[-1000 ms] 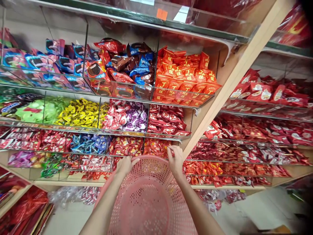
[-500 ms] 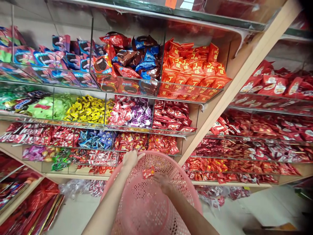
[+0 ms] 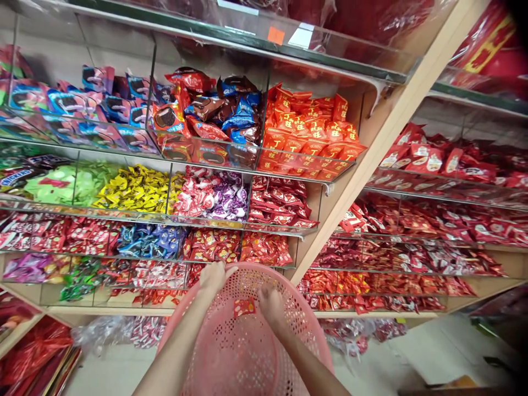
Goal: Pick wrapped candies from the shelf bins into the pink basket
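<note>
A pink perforated plastic basket (image 3: 307,286) stands tilted in front of me, its mouth facing me. My left hand (image 3: 213,278) is closed over its far rim, thumb lying along the edge. Inside the basket's mouth, my right hand (image 3: 271,303) hangs with its fingers curled in, slightly blurred, and nothing shows in them. Just left of those fingers, apart from them, a small red wrapped candy (image 3: 244,307) lies against the basket wall. Beyond the rim are shelf bins of red-wrapped candies (image 3: 266,249) and red candies with yellow spots (image 3: 212,246).
Tiered shelves with clear dividers hold yellow candies (image 3: 138,190), blue-wrapped ones (image 3: 152,239) and orange packets (image 3: 309,129). A slanting wooden post (image 3: 365,170) separates the right-hand shelves. Plastic bags of candy (image 3: 109,333) lie on the floor under the bottom shelf.
The red candy has shifted a little down the basket wall, away from my right hand. My right hand's fingers have curled in and lifted. The view has tilted up slightly; my left hand keeps the rim.
</note>
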The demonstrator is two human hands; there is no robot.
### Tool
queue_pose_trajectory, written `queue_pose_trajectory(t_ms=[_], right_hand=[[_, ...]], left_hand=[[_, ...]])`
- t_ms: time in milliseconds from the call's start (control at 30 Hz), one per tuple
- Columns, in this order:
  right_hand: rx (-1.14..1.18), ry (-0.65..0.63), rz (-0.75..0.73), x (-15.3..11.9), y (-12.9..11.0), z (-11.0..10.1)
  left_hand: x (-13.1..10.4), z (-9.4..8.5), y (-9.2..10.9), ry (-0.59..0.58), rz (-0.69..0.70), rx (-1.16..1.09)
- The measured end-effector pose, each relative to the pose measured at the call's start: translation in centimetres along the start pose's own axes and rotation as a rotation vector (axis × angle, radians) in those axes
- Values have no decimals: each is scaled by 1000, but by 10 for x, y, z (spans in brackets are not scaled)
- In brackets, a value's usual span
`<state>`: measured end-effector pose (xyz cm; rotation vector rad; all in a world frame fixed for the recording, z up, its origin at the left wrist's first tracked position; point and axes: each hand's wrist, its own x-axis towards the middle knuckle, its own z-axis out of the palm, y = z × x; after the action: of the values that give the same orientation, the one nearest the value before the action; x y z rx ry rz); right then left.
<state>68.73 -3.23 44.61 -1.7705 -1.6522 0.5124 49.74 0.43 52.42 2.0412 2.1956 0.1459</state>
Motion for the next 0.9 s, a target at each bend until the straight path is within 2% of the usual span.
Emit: queue_pose_trajectory(t_ms=[100,200,300,400,533,667,800,900], right_hand=[[87,80,-183,24,-19,-23],[87,128,-290,54,-33,-37],[8,70,-303,80,-34,-40],[-34,-30,-282,94,-30,-37],[-28,-51,-318,97,-28,-34],[15,6,-346,94,-31,-37],[189,132,-386,88,-38,-47],[377,176,-329,77,-45,-55]], left_hand=[[0,2,-1,13,3,-3],[1,4,-3,40,11,-28],[2,4,-4,39,11,-54],[2,4,-4,28,4,-67],[2,3,-3,30,1,-56],[1,2,-3,39,2,-61],[2,2,-4,28,-3,-72],[3,3,-4,16,-17,-74]])
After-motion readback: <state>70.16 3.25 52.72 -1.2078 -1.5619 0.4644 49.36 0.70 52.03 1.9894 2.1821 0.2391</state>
